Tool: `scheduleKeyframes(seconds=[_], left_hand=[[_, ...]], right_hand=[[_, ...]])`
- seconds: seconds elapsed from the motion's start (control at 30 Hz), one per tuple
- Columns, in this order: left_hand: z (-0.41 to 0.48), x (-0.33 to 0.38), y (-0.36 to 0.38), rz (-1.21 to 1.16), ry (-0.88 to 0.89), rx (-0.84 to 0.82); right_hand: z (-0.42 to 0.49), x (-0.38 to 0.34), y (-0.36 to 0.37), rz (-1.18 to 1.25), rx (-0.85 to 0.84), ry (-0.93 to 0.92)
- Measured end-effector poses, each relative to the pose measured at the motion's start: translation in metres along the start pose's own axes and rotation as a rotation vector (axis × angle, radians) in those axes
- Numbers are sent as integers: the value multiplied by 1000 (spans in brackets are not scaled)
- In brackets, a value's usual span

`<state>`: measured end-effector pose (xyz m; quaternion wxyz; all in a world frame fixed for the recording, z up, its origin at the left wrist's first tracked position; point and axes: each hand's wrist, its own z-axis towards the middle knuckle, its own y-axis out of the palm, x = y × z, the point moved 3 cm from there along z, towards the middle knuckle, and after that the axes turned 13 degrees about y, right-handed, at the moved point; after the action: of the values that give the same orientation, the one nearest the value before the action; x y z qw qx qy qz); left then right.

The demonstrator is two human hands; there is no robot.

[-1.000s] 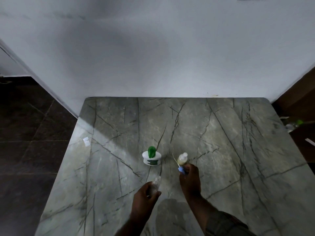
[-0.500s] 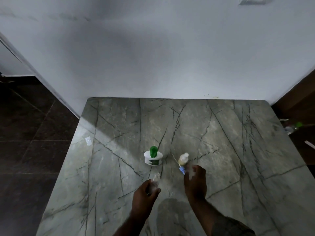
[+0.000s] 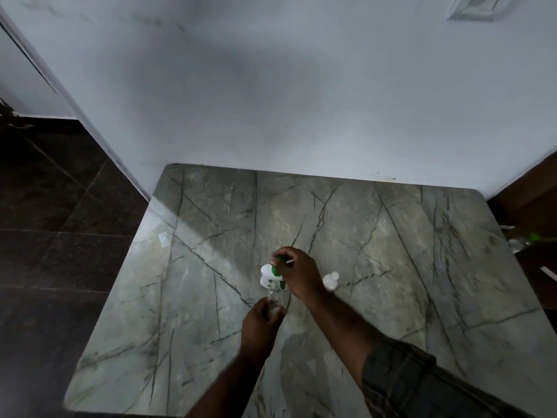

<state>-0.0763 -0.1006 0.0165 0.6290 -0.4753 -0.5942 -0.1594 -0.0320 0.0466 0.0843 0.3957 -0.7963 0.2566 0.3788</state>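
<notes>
A white squat bottle with a green cap [image 3: 267, 276] stands near the middle of the marble table [image 3: 391, 267]. My right hand [image 3: 297, 273] reaches over it and grips the green cap from above. My left hand [image 3: 260, 324] holds a small clear bottle [image 3: 275, 297] upright just in front of the white one. A small bottle with a white cap and yellowish contents [image 3: 331, 280] stands free on the table to the right of my right hand.
A small clear scrap [image 3: 163, 237] lies near the table's left edge. The white wall [image 3: 271, 101] closes the far side. Dark tiled floor [image 3: 45, 251] lies left. Brown furniture with small items [image 3: 530, 236] sits at the right.
My right hand let go of the small yellowish bottle and moved left onto the green cap of the white bottle. My left hand kept holding the clear bottle.
</notes>
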Motion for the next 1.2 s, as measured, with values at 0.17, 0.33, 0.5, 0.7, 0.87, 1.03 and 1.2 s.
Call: scheduleKeyframes(seconds=[0.17,0.33,0.5,0.7,0.87,1.03,1.2], left_hand=[[3,4,-2,-74,8,10],[5,8,-2,-165,7,13],[6,10,-2,-214,-4,18],[8,4,-1,-214,-25,-17],[9,6,-2,-203,-27,-15],[15,9,-7,-121,7,-16],[15,3,-3,-140,-15,-25]], right_hand=[[13,3,-8,5,-172,23],[19,4,-12,-4,-254,-1],[21,0,-14,-72,-288,-15],[22,7,-11,-193,-248,-67],[20,6,-10,-192,-251,-97],[23,3,-11,-191,-244,-82],[23,11,-7,-235,-210,-113]])
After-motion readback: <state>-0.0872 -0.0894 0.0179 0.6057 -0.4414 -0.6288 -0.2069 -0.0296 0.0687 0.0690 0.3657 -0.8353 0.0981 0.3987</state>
